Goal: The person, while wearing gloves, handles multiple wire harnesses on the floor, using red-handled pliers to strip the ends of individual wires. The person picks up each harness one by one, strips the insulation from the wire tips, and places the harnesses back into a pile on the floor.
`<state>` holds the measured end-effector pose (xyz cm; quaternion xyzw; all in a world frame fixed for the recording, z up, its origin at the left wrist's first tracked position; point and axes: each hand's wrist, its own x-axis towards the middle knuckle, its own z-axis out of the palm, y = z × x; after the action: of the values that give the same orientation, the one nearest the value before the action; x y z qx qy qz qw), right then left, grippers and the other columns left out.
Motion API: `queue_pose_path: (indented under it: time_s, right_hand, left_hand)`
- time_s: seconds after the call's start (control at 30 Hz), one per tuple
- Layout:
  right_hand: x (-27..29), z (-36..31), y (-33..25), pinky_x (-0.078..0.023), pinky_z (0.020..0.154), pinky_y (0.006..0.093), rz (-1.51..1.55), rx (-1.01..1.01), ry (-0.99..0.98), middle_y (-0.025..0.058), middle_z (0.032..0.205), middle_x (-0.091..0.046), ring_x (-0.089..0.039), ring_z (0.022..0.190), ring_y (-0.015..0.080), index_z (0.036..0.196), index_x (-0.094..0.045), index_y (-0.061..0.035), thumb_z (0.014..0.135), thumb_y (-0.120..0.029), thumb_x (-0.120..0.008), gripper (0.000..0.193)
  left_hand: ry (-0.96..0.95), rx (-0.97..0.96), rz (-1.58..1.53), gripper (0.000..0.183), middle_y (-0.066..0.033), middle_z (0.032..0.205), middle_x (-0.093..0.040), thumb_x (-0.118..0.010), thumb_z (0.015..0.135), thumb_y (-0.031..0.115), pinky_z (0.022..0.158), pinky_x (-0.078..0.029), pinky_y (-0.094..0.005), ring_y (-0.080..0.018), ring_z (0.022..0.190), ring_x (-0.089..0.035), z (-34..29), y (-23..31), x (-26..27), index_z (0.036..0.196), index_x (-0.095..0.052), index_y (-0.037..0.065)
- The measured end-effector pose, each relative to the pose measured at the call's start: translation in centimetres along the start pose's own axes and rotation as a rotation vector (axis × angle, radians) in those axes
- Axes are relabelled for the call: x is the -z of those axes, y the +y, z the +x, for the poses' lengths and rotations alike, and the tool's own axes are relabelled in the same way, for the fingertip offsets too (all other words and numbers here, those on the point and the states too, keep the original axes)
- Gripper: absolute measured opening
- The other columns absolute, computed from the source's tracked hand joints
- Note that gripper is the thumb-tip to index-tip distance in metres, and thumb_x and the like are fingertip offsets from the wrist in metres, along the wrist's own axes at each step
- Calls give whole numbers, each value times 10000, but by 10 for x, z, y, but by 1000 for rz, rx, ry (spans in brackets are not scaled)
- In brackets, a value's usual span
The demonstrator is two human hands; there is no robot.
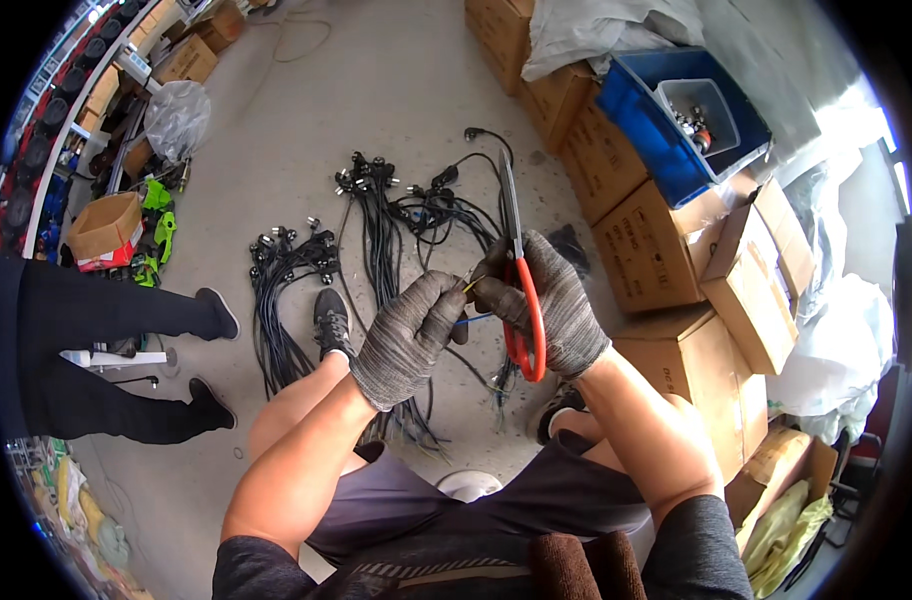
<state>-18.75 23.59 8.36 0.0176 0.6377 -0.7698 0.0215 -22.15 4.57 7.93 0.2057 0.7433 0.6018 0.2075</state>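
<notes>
A: What are the fingers doing?

B: Those of the left hand (pixel 401 340) pinch a thin yellow-green wire (pixel 470 286), with a blue wire (pixel 476 319) just below. Those of the right hand (pixel 564 315) are closed round the red-handled scissors (pixel 532 320); whether any pass through the loops is impossible to tell.

A: Why hold them so?

B: Probably to leave the right thumb and fingertips free near the wire without putting the tool down. The blades point to twelve o'clock, away from both hands, which seems safer.

A: And the other cables?

B: On the floor. One plug bundle (pixel 281 285) spreads between nine and ten o'clock of the hands, another (pixel 374 215) toward eleven. The plugs lie mostly at the far end and loose wire ends (pixel 416 435) toward seven, presumably to keep those ends within reach.

A: What is the surface?

B: Bare grey floor (pixel 276 120), lightly speckled; the person sits low over it.

A: And the room?

B: Cardboard boxes (pixel 631 250) line the side from one o'clock to four. At one, a blue bin (pixel 644 135) sits on them, holding a clear tub (pixel 728 128) of small metal parts (pixel 691 125). At nine stands another person (pixel 126 310) in dark trousers; loaded shelves (pixel 71 130) curve past ten.
</notes>
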Motion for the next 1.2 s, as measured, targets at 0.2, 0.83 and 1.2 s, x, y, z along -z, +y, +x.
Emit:
queue_pose_path:
  time_s: [0.2, 0.83, 1.2]
  right_hand:
    - [3, -3, -1, -523, 796, 312, -26, -6, -2, 73, 966, -609, -605, 889, 151, 1041, -545, -21, 885, -84, -725, 247]
    - [28, -21, -14, -504, 755, 265, -312, -139, -474, 6, 903, -632, -564, 817, 87, 1344, -564, -66, 896, -49, -696, 467]
    - [21, -19, -9, -516, 687, 263, -446, -126, -361, 38, 842, -647, -555, 738, 73, 1298, -609, -59, 868, -53, -725, 445]
  left_hand:
    - [-73, -60, 60, 234, -27, 749, -574, -506, 1045, 238, 612, -446, -252, -89, 650, -531, 2, -1, -1, 1028, -598, 24]
    - [176, -141, 35, 256, 18, 698, -541, -533, 1034, 272, 522, -380, -221, -41, 577, -444, -4, 4, 8, 989, -639, 43]
    - [112, -73, 15, 216, -37, 830, -665, -538, 1024, 209, 661, -495, -248, -94, 729, -603, -9, 10, 8, 1015, -646, 22]
